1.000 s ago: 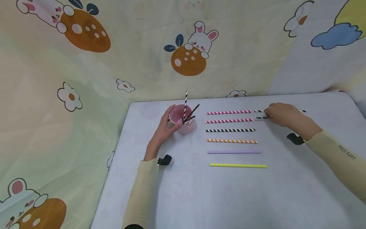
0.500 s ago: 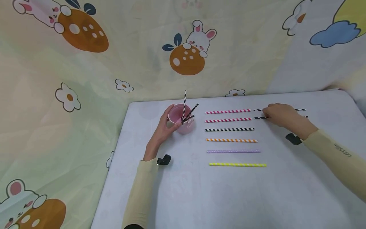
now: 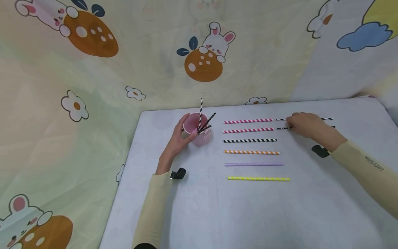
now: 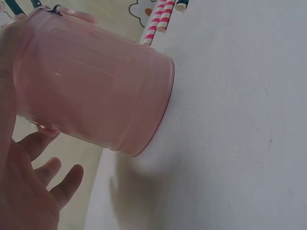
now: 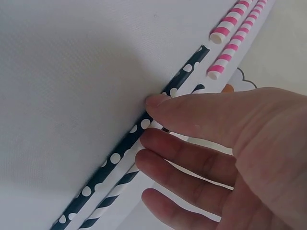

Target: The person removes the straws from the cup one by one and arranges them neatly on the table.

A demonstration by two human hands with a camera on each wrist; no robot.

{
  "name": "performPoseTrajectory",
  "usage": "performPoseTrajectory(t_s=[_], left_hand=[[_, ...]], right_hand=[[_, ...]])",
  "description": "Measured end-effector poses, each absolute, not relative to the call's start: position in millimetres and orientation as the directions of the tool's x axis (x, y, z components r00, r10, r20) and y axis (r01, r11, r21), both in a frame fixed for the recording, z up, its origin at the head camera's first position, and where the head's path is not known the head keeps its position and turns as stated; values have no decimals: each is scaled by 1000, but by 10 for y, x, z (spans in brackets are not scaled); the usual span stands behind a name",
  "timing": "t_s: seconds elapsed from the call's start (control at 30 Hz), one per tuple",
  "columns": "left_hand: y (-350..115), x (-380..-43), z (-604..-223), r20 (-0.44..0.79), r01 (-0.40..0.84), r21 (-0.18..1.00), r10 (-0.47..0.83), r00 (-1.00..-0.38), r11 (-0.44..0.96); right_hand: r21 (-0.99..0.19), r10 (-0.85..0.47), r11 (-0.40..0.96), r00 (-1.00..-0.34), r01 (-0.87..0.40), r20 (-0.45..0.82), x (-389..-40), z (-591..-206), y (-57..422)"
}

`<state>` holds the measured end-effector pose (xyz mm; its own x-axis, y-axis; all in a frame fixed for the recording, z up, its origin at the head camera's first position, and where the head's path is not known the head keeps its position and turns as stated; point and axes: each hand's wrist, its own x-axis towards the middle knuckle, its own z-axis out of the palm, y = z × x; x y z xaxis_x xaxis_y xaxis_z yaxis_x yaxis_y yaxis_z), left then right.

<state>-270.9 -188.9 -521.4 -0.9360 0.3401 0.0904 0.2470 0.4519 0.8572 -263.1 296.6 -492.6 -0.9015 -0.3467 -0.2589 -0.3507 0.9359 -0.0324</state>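
Observation:
My left hand point(image 3: 177, 141) grips a pink cup point(image 3: 203, 140) by its rim and side, thumb at the front. Three black-and-white paper straws point(image 3: 201, 112) stand in it, leaning against the rim. In the left wrist view the cup point(image 4: 96, 81) fills the upper left, some fingers spread beside it. My right hand point(image 3: 306, 124) is at the back right of the table. In the right wrist view, its thumb and forefinger pinch a black straw with white dots point(image 5: 115, 158) lying on the cloth. A black-and-white striped straw point(image 5: 108, 201) lies alongside, partly hidden under the fingers.
Between the hands lie rows of straws: two pink-striped point(image 3: 248, 130), a black-striped point(image 3: 250, 140), an orange-striped point(image 3: 252, 152), a lilac dotted point(image 3: 254, 164) and a yellow point(image 3: 258, 178). A white cloth covers the table point(image 3: 202, 214); a printed curtain point(image 3: 149, 52) hangs behind it.
Both hands stay almost where they were, left on the cup and right at the dotted straw. The head view has shifted slightly.

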Motion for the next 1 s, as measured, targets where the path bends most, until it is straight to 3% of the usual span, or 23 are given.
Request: performPoseTrajectory(t_s=[0.57, 1.0], left_hand=[[-1891, -2715, -5218, 83, 241, 854, 338, -938, 460], [-1891, -2727, -5243, 85, 240, 853, 331, -940, 463]], right_hand=[[-91, -322, 947, -902, -309, -287, -2642, -4869, 2997], [-359, -364, 895, -899, -264, -245, -2721, -4614, 3010]])
